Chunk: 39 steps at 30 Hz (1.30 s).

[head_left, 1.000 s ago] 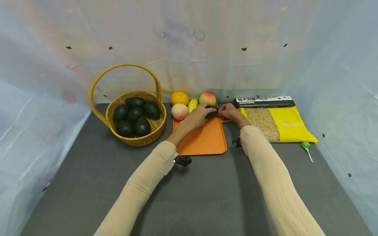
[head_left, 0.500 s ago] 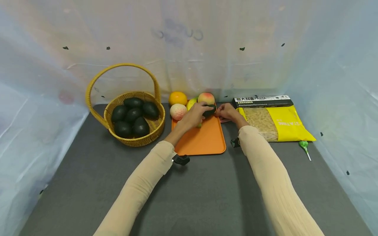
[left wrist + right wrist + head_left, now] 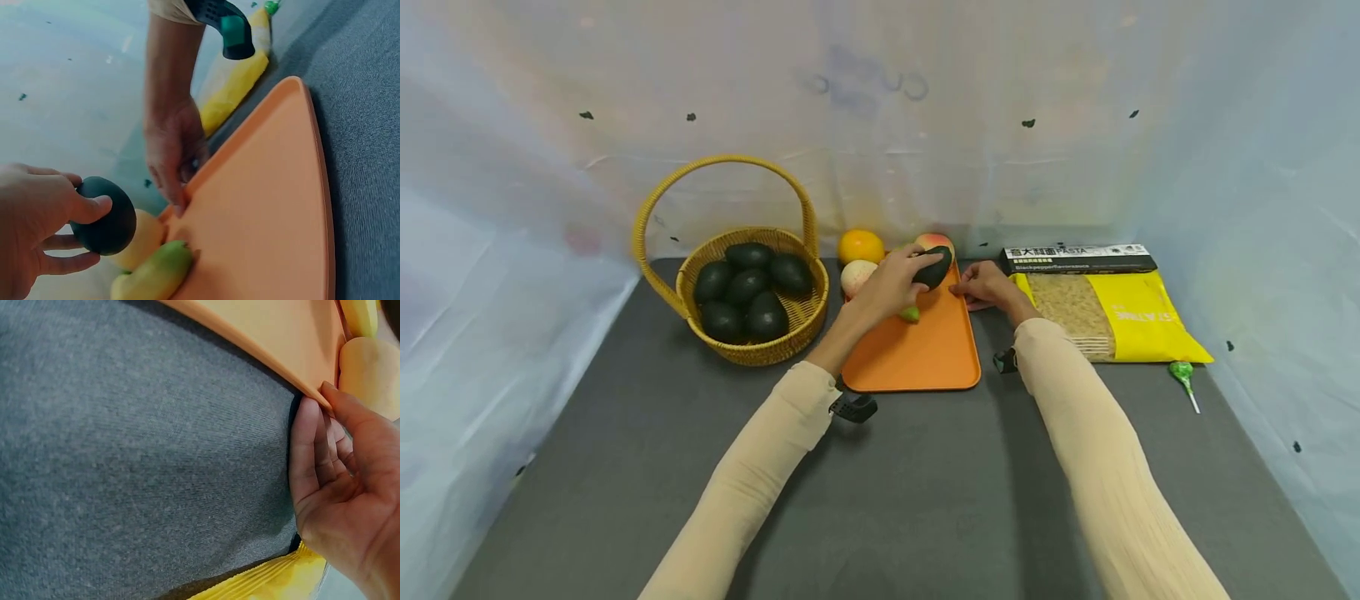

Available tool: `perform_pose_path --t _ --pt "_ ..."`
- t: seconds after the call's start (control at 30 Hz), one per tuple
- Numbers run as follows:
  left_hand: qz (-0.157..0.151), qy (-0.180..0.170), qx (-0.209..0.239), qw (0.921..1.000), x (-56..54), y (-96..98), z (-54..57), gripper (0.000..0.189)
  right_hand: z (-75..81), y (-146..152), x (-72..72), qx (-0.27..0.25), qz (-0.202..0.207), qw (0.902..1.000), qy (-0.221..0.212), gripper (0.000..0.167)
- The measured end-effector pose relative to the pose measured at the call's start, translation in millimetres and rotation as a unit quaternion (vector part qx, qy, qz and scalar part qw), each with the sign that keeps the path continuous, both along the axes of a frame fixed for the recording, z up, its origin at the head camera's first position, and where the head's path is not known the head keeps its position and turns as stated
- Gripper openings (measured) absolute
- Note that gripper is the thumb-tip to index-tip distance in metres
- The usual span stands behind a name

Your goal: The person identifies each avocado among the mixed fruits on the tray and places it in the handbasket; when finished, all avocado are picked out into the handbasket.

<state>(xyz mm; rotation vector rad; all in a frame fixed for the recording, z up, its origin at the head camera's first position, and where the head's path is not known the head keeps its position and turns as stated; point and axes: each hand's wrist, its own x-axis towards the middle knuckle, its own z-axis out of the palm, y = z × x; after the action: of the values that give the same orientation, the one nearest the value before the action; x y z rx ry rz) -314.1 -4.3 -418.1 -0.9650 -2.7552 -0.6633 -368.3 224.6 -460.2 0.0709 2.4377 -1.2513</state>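
My left hand [image 3: 886, 290] holds a dark avocado [image 3: 934, 268], raised over the back of an orange tray [image 3: 917, 367]. The left wrist view shows thumb and fingers round the avocado [image 3: 107, 215]. Beneath it on the tray lies a banana [image 3: 156, 272] with a greenish tip, partly hidden by the left hand in the head view. A peach [image 3: 937, 241] sits behind the avocado, and another peach [image 3: 856, 276] is partly covered by the hand. My right hand [image 3: 988, 285] pinches the tray's right rim near the back, thumb on top, as the right wrist view shows.
Left of the tray stands a wicker basket [image 3: 760, 354] with a tall handle and several avocados [image 3: 747, 287] inside. An orange [image 3: 861, 247] is at the tray's back left. To the right lie a yellow pasta bag [image 3: 1138, 312], a black pasta box [image 3: 1078, 259] and a green lollipop [image 3: 1182, 373].
My left hand has lifted the avocado from beside the back peach, up and slightly left. More of the banana's tip shows below the hand. The right hand stays at the tray's rim.
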Motion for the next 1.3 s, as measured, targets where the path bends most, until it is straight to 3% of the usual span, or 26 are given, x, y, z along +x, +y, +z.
perform_pose_path --t 0.3,0.53,0.67,1.0,1.17,1.3 --pt "0.038 0.015 0.013 0.9991 25.4 -25.1 26.9 0.057 0.5 3 2.3 -0.001 0.0 1.0 -0.002 0.023" --pt "0.077 0.017 0.015 0.9967 50.8 -53.4 57.3 0.058 1.0 1 4.7 0.001 0.004 1.0 -0.002 0.024" --pt "0.094 0.019 0.026 0.9951 61.8 -72.6 68.4 0.058 1.8 1 4.8 0.001 0.001 1.0 -0.001 0.024" --pt "0.136 0.003 0.004 0.9907 76.4 -126.4 66.7 0.06 5.6 2 7.8 0.009 0.0 0.9999 -0.004 0.026" --pt "0.161 -0.015 -0.009 0.9868 77.2 -147.2 61.7 0.06 6.2 1 9.4 0.009 0.003 1.0 -0.001 0.025" --pt "0.166 -0.033 -0.028 0.9851 73.9 -154.6 51.6 0.06 4.5 0 9.1 0.008 0.005 1.0 0.002 0.025"
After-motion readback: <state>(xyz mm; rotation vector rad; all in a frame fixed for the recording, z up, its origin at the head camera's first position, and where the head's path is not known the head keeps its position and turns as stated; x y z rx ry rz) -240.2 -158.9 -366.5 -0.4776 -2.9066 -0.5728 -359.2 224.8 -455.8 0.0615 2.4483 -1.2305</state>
